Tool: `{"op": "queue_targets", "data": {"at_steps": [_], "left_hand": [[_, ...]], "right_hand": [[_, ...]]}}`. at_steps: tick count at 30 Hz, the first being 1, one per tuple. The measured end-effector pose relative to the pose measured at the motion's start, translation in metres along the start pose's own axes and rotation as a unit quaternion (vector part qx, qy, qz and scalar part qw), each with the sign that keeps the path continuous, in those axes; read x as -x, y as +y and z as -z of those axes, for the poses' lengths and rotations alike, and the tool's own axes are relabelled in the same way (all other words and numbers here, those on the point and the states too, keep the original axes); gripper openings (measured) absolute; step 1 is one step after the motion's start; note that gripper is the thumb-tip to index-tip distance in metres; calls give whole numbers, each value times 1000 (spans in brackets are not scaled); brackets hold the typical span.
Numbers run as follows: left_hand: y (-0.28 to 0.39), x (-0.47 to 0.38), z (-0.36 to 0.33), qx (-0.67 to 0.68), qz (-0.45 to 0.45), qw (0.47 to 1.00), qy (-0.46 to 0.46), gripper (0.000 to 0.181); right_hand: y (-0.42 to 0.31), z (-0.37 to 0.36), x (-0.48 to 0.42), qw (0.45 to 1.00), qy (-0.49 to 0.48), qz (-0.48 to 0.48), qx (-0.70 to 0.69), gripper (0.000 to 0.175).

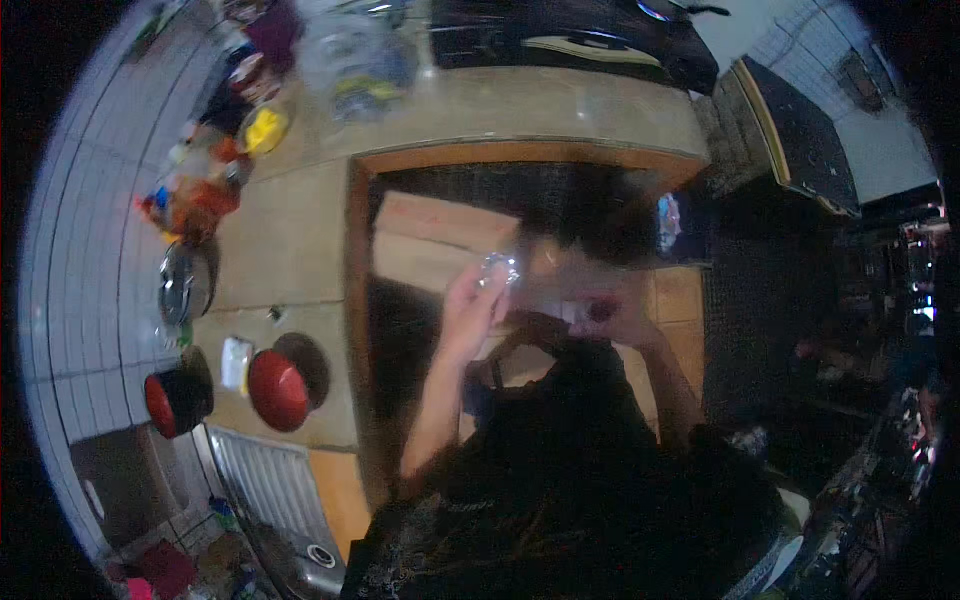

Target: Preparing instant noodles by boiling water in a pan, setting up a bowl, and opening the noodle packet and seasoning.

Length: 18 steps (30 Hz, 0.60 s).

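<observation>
My left hand (468, 309) is raised in front of my dark shirt. Its fingers are closed around a small, shiny, clear or silvery object (499, 268), too blurred to name. To the right, my right hand (626, 307) is bent in toward my body at about the same height. A small dark reddish patch (600, 308) shows at its fingers, but shadow and blur hide whether it is a held thing. Beyond my left hand, a cardboard box (442, 236) lies lower down, within the recess framed by the counter.
A tiled counter (289, 232) runs along the left and far sides, with a wooden edge (517, 152). On it stand a red bowl or lid (279, 391), a dark pot (180, 403) and a yellow-filled bowl (265, 131). A steel sink (262, 472) is at lower left.
</observation>
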<state>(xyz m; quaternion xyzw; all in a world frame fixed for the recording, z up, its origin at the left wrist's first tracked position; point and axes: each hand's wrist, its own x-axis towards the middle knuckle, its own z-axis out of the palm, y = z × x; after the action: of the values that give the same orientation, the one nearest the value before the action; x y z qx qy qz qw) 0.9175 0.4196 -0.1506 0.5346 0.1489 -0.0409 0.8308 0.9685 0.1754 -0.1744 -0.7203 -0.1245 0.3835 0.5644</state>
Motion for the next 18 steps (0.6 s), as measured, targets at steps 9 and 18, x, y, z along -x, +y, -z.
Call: {"op": "queue_targets", "data": {"at_steps": [9,18], "left_hand": [[-196,-196,-272,73,79,983,-151,16],[-302,-248,-420,-36,81,963,-255,22]], "right_hand": [[88,276,66,980,148,39,126,66],[127,430,107,984,159,-33,67,58]]}}
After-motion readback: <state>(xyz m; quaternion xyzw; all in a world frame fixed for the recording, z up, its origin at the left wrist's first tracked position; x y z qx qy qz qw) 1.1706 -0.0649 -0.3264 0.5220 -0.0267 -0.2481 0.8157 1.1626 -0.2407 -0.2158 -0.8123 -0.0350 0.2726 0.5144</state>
